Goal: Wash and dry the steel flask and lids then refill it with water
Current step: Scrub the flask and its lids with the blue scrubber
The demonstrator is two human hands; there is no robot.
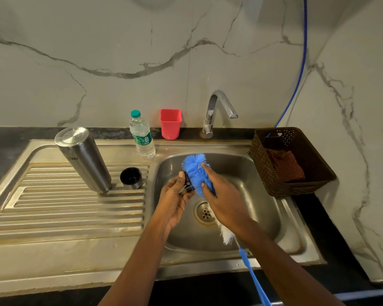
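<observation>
The steel flask (83, 159) stands upside down on the ribbed drainboard (53, 208). Beside it sits a steel cup lid (131, 178) with a black inside, mouth up. Over the sink basin (257, 195), my left hand (175, 202) holds a small black inner lid (188, 182) between thumb and fingers. My right hand (224, 199) grips the bristle head of a blue bottle brush (195, 171) and presses it against that lid. The brush's blue handle (255, 281) runs down toward me.
A plastic water bottle (142, 135) and a red cup (170, 123) stand behind the sink. The tap (219, 111) is not running. A brown basket (296, 180) holding a cloth sits at the right rim. A blue hose (302, 58) hangs on the wall.
</observation>
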